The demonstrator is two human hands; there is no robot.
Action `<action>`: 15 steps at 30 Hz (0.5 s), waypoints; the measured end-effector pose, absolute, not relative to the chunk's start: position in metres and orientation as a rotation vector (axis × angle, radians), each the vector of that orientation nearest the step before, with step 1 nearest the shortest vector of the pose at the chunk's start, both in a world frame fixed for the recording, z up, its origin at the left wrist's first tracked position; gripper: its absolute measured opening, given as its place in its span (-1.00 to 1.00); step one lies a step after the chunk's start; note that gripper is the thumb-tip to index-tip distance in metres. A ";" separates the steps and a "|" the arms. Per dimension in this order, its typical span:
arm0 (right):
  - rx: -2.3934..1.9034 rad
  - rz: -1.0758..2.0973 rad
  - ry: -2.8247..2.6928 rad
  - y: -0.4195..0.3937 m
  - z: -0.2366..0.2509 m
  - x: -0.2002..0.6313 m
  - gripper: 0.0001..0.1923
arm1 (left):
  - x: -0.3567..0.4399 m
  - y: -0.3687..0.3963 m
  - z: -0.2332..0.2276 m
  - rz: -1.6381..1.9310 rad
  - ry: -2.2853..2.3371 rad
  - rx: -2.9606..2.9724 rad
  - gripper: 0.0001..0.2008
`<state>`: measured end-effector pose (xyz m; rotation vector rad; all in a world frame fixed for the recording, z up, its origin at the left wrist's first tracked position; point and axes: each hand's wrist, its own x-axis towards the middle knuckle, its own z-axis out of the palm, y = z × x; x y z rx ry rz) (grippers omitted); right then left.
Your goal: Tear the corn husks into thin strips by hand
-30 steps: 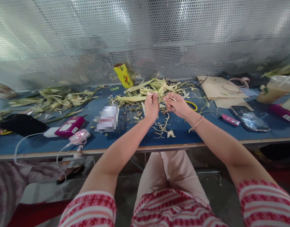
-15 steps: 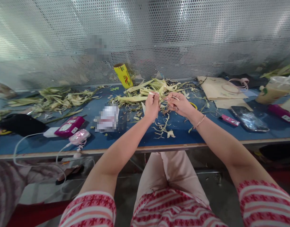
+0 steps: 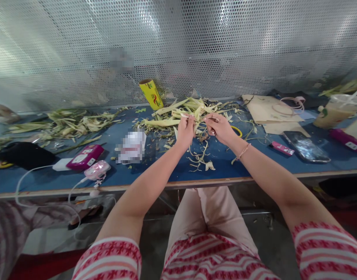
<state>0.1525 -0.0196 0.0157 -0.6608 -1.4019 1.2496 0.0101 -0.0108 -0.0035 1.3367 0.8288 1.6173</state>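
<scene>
My left hand (image 3: 185,132) is closed in a pinch on a pale strip of plant husk, whose whitish end shows above the fingers. Close beside it, my right hand (image 3: 221,129) has thumb and fingertips pressed together on a thin strand of the husk; its fingers are curled. Behind and under both hands lies a heap of pale green, leafy husks (image 3: 162,122), which look like corn husks. Shreds of husk (image 3: 202,158) are scattered on the blue table (image 3: 155,171) in front. A yellow ring-shaped handle (image 3: 238,131) shows partly behind my right wrist.
A yellow cardboard tube (image 3: 151,94) leans near the perforated metal panel (image 3: 178,46). Another husk pile (image 3: 76,122), a purple device (image 3: 85,156) and a black pouch (image 3: 26,154) are left. Brown paper (image 3: 264,109), a phone (image 3: 307,146) and a drink cup (image 3: 335,111) stand right.
My right hand has turned slightly, its fingers curling more tightly. My left hand has shifted only slightly, still pinching the husk. The things on the table stay where they were.
</scene>
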 end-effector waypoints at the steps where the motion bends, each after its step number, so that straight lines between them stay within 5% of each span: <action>1: -0.668 1.266 -1.416 -0.020 0.016 0.152 -0.65 | 0.010 -0.009 -0.004 1.625 0.835 1.317 -0.68; 15: -0.654 1.308 -1.473 -0.019 0.013 0.151 -0.58 | 0.011 -0.003 -0.003 1.576 0.801 1.266 -0.68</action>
